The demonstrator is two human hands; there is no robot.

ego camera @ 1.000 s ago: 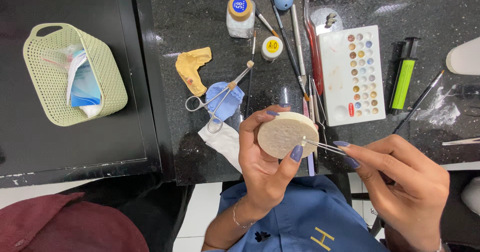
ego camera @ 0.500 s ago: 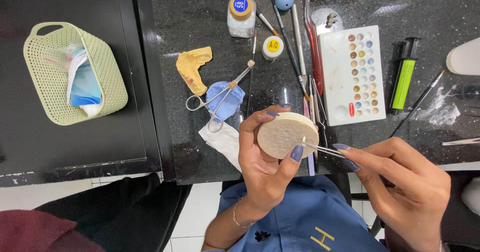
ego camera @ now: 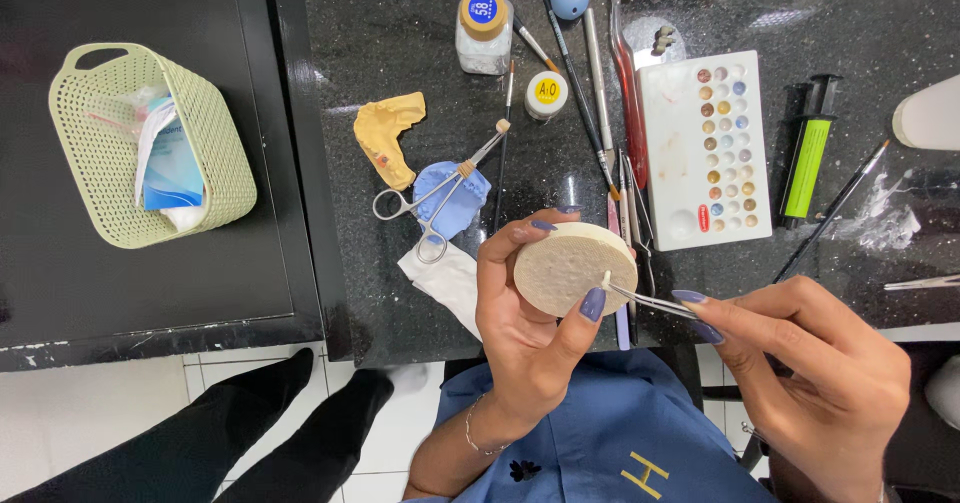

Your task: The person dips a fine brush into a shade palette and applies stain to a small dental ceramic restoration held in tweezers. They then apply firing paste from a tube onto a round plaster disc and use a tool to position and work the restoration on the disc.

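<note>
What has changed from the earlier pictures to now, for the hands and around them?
Little. The dark red bulk at the lower left has gone; two dark-clad legs now stand there on the tiled floor. The left hand still holds the round beige disc. The right hand still keeps the tweezers with a small white piece at the disc's face. The green basket and the colour palette stayed in place.

Basket (ego camera: 150, 148) far left, tray (ego camera: 705, 148) right — forceps (ego camera: 440, 198) between, disc (ego camera: 572, 268) in front
</note>
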